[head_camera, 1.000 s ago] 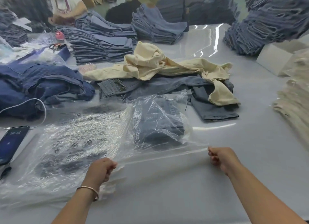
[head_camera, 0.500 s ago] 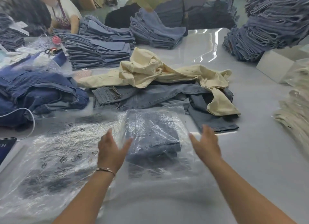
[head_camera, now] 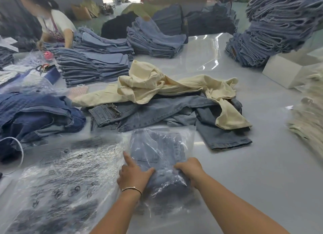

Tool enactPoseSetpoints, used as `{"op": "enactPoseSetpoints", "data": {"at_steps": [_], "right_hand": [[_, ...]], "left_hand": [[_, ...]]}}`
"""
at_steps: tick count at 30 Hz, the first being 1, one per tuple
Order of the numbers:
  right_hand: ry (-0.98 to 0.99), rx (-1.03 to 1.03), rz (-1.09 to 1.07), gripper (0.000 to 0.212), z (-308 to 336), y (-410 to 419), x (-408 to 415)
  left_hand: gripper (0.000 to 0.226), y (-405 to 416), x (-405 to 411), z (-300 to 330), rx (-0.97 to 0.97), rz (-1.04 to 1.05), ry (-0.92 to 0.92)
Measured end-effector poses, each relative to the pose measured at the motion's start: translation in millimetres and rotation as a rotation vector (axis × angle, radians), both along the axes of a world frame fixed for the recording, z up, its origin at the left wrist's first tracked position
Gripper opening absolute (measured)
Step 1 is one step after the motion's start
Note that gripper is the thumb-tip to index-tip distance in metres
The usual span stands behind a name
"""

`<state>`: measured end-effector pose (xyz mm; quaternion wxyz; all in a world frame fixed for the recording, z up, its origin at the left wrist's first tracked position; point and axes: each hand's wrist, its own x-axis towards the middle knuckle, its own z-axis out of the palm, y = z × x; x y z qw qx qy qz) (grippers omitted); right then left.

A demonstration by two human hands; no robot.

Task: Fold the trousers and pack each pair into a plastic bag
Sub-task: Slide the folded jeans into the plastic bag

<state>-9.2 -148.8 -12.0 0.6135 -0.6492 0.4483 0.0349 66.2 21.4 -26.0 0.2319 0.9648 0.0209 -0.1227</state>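
Clear plastic crinkles over the folded blue trousers (head_camera: pixel 157 151), which sit inside the plastic bag (head_camera: pixel 187 134) on the grey bench (head_camera: pixel 262 163), directly under and just beyond both hands. The left hand (head_camera: pixel 133 177) takes its grip at the near left of the bundle, thumb pressed onto the top and forefinger stretched out along the left edge, probably to keep the fold square while the film is tightened. The right hand (head_camera: pixel 189 170) has its fingers curled over the near right of the same bundle, clamped on bag and denim together. The bag's near end lies bunched between and below the two wrists, which suggests the loose flap is being turned over or tucked to close the pack. Left of the grip lies a spread of empty printed bags (head_camera: pixel 57 190), within easy reach for the next pair. Beyond the grip, loose denim trousers (head_camera: pixel 157 111) and a cream pair (head_camera: pixel 166 87) lie heaped, apparently waiting to be folded.
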Motion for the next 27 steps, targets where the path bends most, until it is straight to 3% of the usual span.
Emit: {"op": "enactPoseSetpoints", "data": {"at_steps": [1, 3, 5, 8, 11, 16, 20, 22, 25, 27], "right_hand": [[-0.022, 0.070, -0.008, 0.019, 0.5, -1.1, -4.0], [-0.075, 0.123, -0.020, 0.018, 7.4, -7.9, -14.0], [-0.181, 0.157, -0.060, 0.019, 23.8, -21.1, -28.6], [-0.306, 0.061, -0.057, 0.020, 60.0, -50.6, -59.5], [-0.463, -0.074, -0.090, 0.020, 106.0, -96.0, -101.8], [-0.476, -0.489, -0.155, 0.018, 200.6, -191.2, -186.5], [-0.198, -1.255, -0.305, 0.043, 270.3, -251.5, -254.0], [-0.181, -1.517, -0.430, 0.054, 305.0, -285.8, -285.0], [-0.200, -1.675, -0.548, 0.066, 360.9, -348.5, -321.1], [-0.179, -1.700, -0.588, 0.071, 404.2, -393.5, -338.0]], "left_hand": [[0.112, 1.2, 5.7, 7.6, -0.178, 0.084, 0.089], [0.065, 3.1, 15.0, 23.2, -0.602, 0.195, 0.317], [0.037, -2.0, 8.7, 40.3, -0.819, 0.176, 0.569], [0.026, -28.8, -15.9, 68.2, -1.016, 0.016, 0.721], [0.046, -73.1, -43.8, 103.8, -1.202, -0.190, 0.824], [0.041, -180.1, -102.6, 178.7, -1.253, -0.542, 0.696], [0.031, -282.4, -163.2, 244.6, -1.386, -0.676, 0.456], [0.039, -338.1, -190.7, 282.3, -1.447, -0.746, 0.373], [0.056, -419.0, -226.7, 337.1, -1.514, -0.843, 0.349], [0.036, -469.0, -249.3, 373.1, -1.558, -0.889, 0.389]]}}
